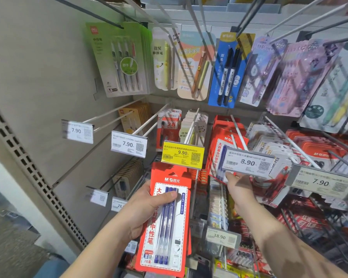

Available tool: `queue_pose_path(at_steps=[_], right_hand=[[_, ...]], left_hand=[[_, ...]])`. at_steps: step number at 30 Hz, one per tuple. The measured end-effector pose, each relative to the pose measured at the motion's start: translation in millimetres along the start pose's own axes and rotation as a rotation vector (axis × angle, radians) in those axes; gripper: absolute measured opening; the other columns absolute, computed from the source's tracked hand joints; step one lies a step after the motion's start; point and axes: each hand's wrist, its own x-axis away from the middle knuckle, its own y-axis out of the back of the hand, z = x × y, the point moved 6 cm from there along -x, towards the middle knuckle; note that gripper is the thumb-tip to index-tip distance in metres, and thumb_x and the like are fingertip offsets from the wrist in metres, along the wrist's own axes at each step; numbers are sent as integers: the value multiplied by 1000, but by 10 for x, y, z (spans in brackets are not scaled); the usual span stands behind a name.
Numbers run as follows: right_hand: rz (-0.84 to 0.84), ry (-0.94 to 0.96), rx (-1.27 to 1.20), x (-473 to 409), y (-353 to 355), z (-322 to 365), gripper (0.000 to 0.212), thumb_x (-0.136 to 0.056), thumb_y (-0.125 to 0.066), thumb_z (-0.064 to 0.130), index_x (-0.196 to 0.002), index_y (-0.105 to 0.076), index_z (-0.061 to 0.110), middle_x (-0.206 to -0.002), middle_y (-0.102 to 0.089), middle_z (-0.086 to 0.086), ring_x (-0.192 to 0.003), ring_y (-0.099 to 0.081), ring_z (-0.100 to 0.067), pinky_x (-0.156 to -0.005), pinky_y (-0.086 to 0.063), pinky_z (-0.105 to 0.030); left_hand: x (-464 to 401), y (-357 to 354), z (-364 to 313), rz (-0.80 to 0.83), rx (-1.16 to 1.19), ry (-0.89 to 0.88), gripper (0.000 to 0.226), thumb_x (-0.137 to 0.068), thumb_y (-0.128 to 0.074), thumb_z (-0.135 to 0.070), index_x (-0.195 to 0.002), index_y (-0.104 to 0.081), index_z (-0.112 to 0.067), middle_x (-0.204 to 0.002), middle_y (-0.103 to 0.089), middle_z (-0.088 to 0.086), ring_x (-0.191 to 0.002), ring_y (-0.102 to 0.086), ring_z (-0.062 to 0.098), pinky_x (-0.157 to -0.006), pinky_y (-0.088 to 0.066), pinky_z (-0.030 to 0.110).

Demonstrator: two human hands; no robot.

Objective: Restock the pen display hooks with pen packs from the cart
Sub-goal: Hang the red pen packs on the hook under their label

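Note:
My left hand [144,209] grips a stack of red pen packs [165,219] with blue pens, thumb across the front, held upright below the yellow 9.90 tag. My right hand [239,187] reaches up under the 8.90 price tag [248,162], fingers touching its lower edge. Behind that tag, matching red packs [222,141] hang on a white hook [238,133]. Whether my right fingers pinch the tag is hidden by the tag itself.
Rows of hooks hold other pen packs: green, blue and pink ones above, red and white ones at right [309,149]. Price tags 7.90 [129,144], 9.90 [182,154] and 18.90 [222,236] stick out toward me. A beige perforated upright [28,157] borders the left.

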Motion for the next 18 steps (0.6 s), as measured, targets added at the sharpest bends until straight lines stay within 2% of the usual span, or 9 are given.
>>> queue_pose_path(at_steps=[3,6,8,9,11,13,14,15,18], right_hand=[[4,6,13,89,-2,-9,50,-100,-61,23,-146,-45,12,-140,-57,-7,-122,-55,-28,-103,-42,-40],[-4,10,-49,195,-1,-45,56,-98,-64,20,-146,-36,13,-132,-54,-7,-115,-54,-27,-100,-43,-41],[-3,25,-16,315,-17,-59,58,-96,-65,22,-144,-34,16,-137,-49,-5,-118,-54,-25,-101,-43,-44],[-6,50,17,399,-18,-30,52,-96,-65,22,-140,-37,17,-139,-46,-4,-114,-55,-23,-101,-43,-42],[22,115,45,552,-51,19,25,-98,-64,22,-119,-50,17,-132,-56,-7,-103,-59,-21,-92,-46,-39],[123,142,47,763,-107,76,10,-102,-61,27,-108,-58,20,-112,-68,-7,-92,-64,-21,-87,-52,-46],[207,143,33,894,-144,120,10,-103,-58,31,-110,-59,23,-103,-69,-4,-86,-64,-18,-82,-53,-46],[289,144,21,1012,-181,158,13,-104,-57,37,-111,-59,26,-99,-69,0,-83,-63,-14,-78,-53,-41],[409,189,23,1198,-259,206,25,-99,-61,49,-116,-58,31,-108,-69,8,-94,-64,-10,-83,-52,-32]], left_hand=[[-9,-5,23,-2,6,-6,53,-84,-81,-13,-129,-53,-10,-109,-76,23,-88,-76,38,-73,-62,43],[-20,-35,49,-2,20,-8,49,-84,-80,-9,-128,-56,-9,-109,-76,23,-86,-76,36,-73,-64,43],[-30,-56,71,-5,30,-2,47,-85,-80,-7,-126,-58,-9,-108,-77,23,-83,-76,34,-72,-64,42],[-33,-67,80,-3,30,-3,47,-85,-80,-7,-126,-58,-9,-108,-77,22,-84,-76,34,-74,-64,42],[-48,-82,97,-4,31,-9,49,-84,-81,-8,-127,-58,-9,-108,-77,22,-88,-76,36,-79,-63,46],[-64,-95,121,-7,35,-13,52,-82,-83,-9,-127,-58,-8,-109,-77,22,-93,-75,39,-83,-63,50],[-70,-103,134,-8,39,-15,54,-80,-83,-10,-128,-58,-8,-110,-76,23,-96,-74,41,-85,-62,52],[-78,-114,144,-5,45,-19,56,-79,-85,-11,-128,-57,-7,-111,-76,23,-99,-73,44,-87,-61,54],[-101,-169,164,13,65,-38,61,-78,-88,-15,-130,-56,-5,-113,-75,24,-100,-73,44,-89,-60,54]])
